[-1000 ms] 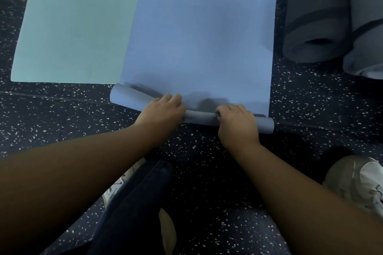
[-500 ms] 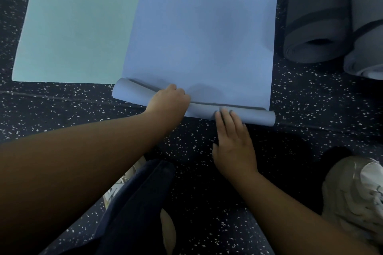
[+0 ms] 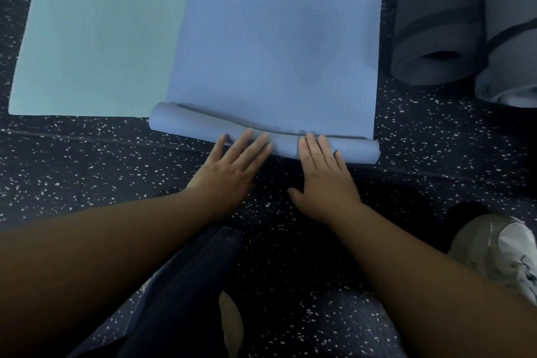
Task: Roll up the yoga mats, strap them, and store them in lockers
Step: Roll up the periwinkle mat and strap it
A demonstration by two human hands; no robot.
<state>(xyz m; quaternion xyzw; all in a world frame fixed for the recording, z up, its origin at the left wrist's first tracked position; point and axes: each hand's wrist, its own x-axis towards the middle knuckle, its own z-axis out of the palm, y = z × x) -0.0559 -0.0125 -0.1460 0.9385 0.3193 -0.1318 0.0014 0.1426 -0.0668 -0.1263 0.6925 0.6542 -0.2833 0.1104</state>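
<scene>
You are at the beginning of the blue mat (image 3: 276, 38): only its near edge is rolled into a thin roll (image 3: 197, 125), the rest lies flat on the floor (image 3: 87, 168). The green mat (image 3: 101, 32) beside it is not started. Two grey mats (image 3: 436, 23) at right are already rolled and strapped. Your left hand (image 3: 229, 171) and right hand (image 3: 322, 174) are both flat, with straight fingers pressing on the roll and gripping nothing.

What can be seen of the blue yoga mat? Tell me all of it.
The blue yoga mat is matte and foam-like, lying mostly flat on the speckled floor, its left edge overlapping the green mat. Only its near end is rolled, into a thin, uneven tube, looser at the left. The left hand and right hand press straight fingers on the roll.
</scene>
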